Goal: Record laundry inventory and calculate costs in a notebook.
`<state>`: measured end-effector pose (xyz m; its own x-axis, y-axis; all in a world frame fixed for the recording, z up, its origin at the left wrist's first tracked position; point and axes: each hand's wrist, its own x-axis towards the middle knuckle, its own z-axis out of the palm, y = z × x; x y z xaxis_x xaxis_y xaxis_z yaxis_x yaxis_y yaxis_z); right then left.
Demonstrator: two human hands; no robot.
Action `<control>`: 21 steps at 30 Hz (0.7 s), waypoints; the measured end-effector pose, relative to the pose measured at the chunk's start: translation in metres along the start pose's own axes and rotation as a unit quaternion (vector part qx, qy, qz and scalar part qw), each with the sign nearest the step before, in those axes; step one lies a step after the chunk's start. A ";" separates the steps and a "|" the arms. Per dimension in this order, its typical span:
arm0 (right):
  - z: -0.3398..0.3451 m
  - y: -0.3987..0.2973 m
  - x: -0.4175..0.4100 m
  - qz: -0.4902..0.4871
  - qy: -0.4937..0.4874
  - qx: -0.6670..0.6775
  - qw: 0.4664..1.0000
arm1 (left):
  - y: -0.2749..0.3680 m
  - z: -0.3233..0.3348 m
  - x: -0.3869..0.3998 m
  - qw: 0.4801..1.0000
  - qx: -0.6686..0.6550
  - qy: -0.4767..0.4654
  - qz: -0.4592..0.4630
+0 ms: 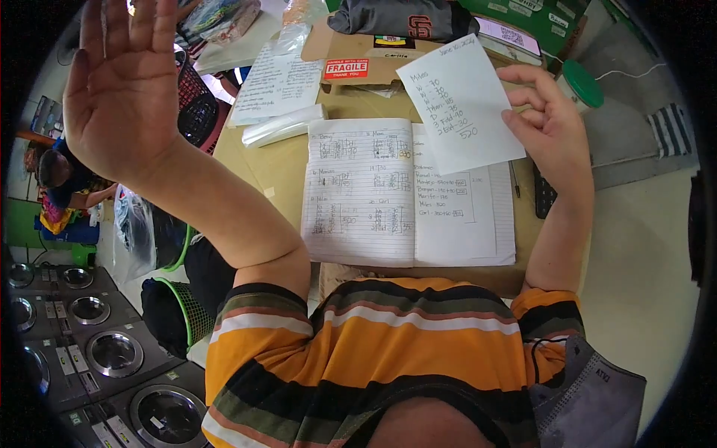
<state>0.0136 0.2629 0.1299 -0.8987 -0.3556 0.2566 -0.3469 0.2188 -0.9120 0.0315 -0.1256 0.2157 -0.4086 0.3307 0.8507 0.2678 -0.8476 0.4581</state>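
My right hand (552, 120) pinches the right edge of a white paper slip (460, 106) between thumb and fingers. The slip bears handwriting and figures, and it hangs above the right page of an open lined notebook (358, 193). Both notebook pages carry handwriting; a loose white sheet (456, 235) lies on the right one. Raised at the upper left, my left hand (123, 95) shows its palm with the fingers stretched and nothing in it. A pen (515, 180) lies just right of the notebook, partly hidden.
Beyond the notebook stand a cardboard box (369, 53) with a fragile sticker, a handwritten sheet (277, 84) and a clear plastic roll (284, 124). A green-lidded jar (582, 84) stands right. Laundry baskets (187, 313), front-loading machines (115, 354) and another person (61, 173) are at left.
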 end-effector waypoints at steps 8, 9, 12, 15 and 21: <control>0.005 0.001 -0.002 0.014 0.014 -0.030 0.999 | -0.056 0.019 -0.077 0.882 0.356 0.283 -0.121; 0.004 0.001 -0.003 0.014 0.016 -0.032 0.999 | -0.070 0.024 -0.091 0.853 0.392 0.310 -0.154; 0.007 0.009 -0.003 0.006 0.009 -0.064 0.998 | -0.102 0.042 -0.152 0.751 0.500 0.347 -0.256; 0.016 0.034 -0.008 0.017 -0.017 -0.047 0.999 | -0.119 0.090 -0.180 0.618 0.662 0.226 -0.358; 0.049 0.082 -0.051 0.155 -0.056 -0.013 0.986 | -0.139 0.122 -0.227 0.580 0.697 0.162 -0.389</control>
<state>0.0436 0.2547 0.0266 -0.9279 -0.3658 -0.0715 -0.0686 0.3562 -0.9319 0.1934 -0.0320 -0.0098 -0.9613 0.1010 0.2564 0.2448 0.7402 0.6263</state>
